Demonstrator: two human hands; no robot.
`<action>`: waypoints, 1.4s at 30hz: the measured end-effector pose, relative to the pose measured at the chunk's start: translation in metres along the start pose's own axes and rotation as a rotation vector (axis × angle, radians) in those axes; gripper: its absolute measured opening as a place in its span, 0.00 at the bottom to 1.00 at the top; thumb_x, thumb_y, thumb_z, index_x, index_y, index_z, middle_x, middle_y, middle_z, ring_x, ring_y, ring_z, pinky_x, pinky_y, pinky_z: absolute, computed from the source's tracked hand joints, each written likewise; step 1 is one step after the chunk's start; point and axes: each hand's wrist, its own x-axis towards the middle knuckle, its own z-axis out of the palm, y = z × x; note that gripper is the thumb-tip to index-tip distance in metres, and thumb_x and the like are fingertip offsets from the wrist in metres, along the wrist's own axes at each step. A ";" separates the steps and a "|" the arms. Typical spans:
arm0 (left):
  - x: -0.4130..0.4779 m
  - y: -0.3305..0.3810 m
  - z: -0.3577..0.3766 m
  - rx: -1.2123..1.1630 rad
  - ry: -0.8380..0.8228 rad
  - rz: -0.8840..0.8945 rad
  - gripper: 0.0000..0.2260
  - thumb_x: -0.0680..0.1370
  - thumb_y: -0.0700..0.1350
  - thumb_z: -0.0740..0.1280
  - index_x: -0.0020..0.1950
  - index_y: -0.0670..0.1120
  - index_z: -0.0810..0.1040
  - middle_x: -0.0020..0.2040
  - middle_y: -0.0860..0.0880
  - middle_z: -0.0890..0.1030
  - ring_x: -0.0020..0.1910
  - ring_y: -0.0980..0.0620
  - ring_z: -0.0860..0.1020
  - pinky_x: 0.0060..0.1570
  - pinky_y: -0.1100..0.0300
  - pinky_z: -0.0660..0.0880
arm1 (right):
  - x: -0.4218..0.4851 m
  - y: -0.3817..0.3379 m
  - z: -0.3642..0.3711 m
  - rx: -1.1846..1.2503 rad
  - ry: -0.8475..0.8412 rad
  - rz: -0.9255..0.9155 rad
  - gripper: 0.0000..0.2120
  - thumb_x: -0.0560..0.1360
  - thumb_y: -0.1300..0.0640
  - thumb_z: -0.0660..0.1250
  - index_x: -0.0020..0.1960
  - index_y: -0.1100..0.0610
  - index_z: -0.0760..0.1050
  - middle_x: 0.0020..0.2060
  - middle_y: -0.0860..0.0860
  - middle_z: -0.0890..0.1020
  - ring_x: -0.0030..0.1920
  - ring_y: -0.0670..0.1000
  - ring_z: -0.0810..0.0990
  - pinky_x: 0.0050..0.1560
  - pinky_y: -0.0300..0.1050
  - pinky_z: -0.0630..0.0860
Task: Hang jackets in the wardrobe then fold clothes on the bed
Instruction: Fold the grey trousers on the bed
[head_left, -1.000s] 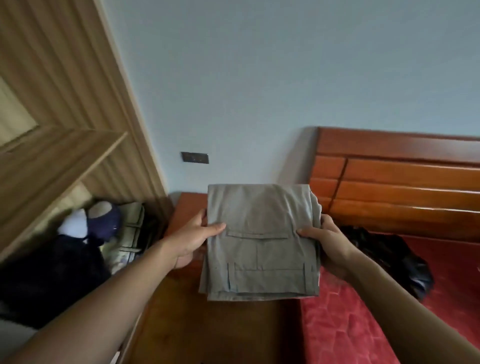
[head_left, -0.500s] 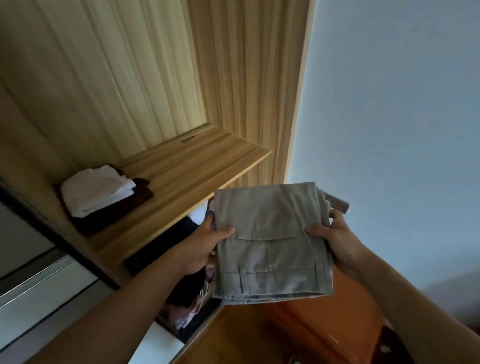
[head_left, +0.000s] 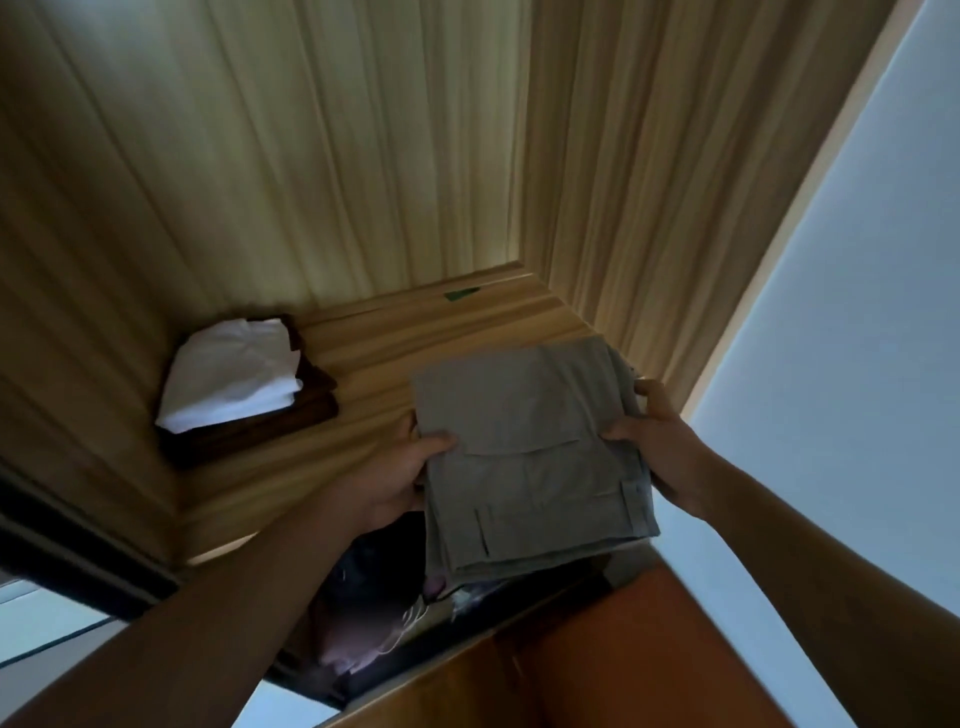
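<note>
I hold a folded pair of grey-khaki trousers (head_left: 530, 447) flat between both hands, its far half over the front right part of the wooden wardrobe shelf (head_left: 363, 364). My left hand (head_left: 400, 478) grips the left edge, thumb on top and fingers underneath. My right hand (head_left: 660, 447) grips the right edge the same way. On the shelf's left side lies a folded white garment (head_left: 234, 374) on top of a folded dark brown one (head_left: 291, 421).
Below the shelf, dark clothes (head_left: 374, 571) hang or lie in the wardrobe's lower part. A reddish-brown wooden nightstand (head_left: 597, 660) stands at the bottom right against the pale blue wall (head_left: 831, 364). The wardrobe's back and side panels rise behind the shelf.
My view has swung left and up from the bed and headboard to the wardrobe shelf. Both hands have carried the folded trousers up and forward over the shelf's front edge.
</note>
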 end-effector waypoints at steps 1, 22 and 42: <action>0.012 0.005 0.002 -0.014 0.008 -0.005 0.27 0.78 0.47 0.72 0.73 0.61 0.66 0.65 0.50 0.80 0.62 0.45 0.79 0.60 0.41 0.79 | 0.018 -0.005 -0.002 -0.047 0.000 -0.014 0.30 0.75 0.68 0.68 0.72 0.50 0.64 0.61 0.53 0.76 0.57 0.56 0.79 0.49 0.50 0.80; 0.329 0.099 -0.013 -0.095 0.169 -0.015 0.19 0.79 0.38 0.69 0.65 0.58 0.71 0.62 0.49 0.80 0.59 0.45 0.80 0.48 0.44 0.81 | 0.388 -0.044 0.008 -0.645 0.122 -0.212 0.08 0.82 0.58 0.63 0.48 0.51 0.80 0.47 0.52 0.80 0.51 0.54 0.78 0.47 0.43 0.69; 0.466 0.079 -0.037 1.235 0.280 0.277 0.33 0.84 0.61 0.52 0.83 0.53 0.40 0.82 0.42 0.35 0.81 0.43 0.36 0.79 0.45 0.43 | 0.510 0.041 0.070 -1.428 -0.007 -0.152 0.38 0.78 0.27 0.40 0.83 0.44 0.40 0.82 0.53 0.41 0.81 0.60 0.36 0.77 0.72 0.44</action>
